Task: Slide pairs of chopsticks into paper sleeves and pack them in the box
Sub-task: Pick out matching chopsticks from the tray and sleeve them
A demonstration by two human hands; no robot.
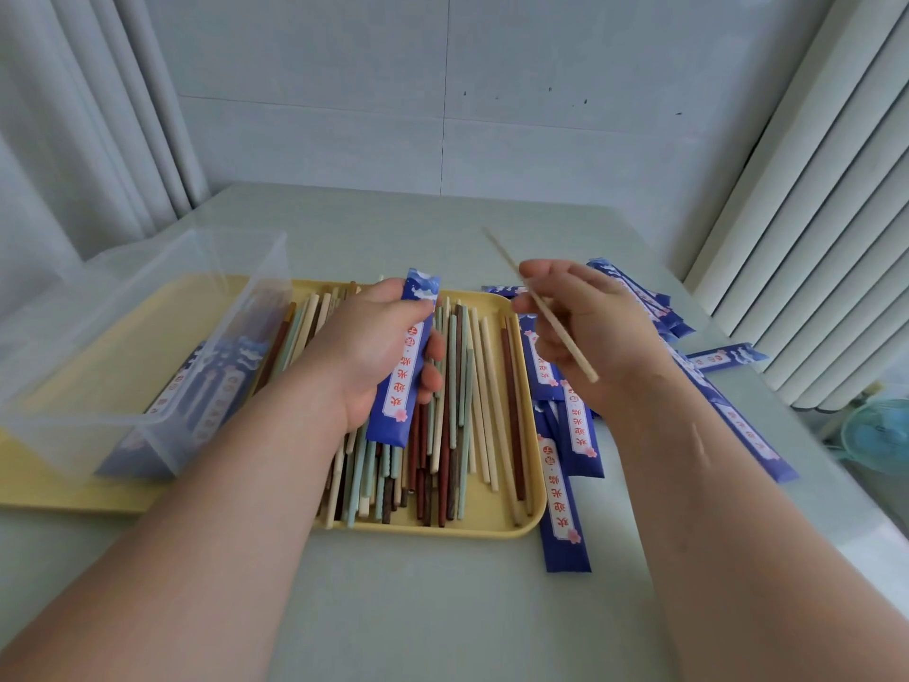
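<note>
**While the sleeve is held left of the stick, their axes do not yet line up**

As things stand, your left hand (369, 347) grips one blue sleeve (406, 356) over the middle of the tray (467, 533), thumb on top and fingers curled beneath. Its long axis runs near-to-far, leaning slightly right at the far end. Which end is open cannot be told from here.

Your right hand (585, 327) pinches a pale stick (543, 310) above the tray's far right corner. Whether it is one stick or a pair is not clear. It slants from a far-left tip down to a near-right butt, so it crosses the sleeve's line at an angle. The two hands are near but apart, with the sleeve just left of the right hand.

Judgement: the coming move turns on bringing the stick parallel to the sleeve and meeting its open end. Nothing tall stands between your hands. Below them, loose sticks (472, 411) lie lengthwise in the tray.

- Box (123, 347): at the tray's left end, with filled sleeves inside. The left hand is the nearer one to it.
- Spare sleeves (560, 484): heaped on the table (442, 607) along the tray's right edge, under and beyond the right wrist. A low elbow could scatter them.
</note>
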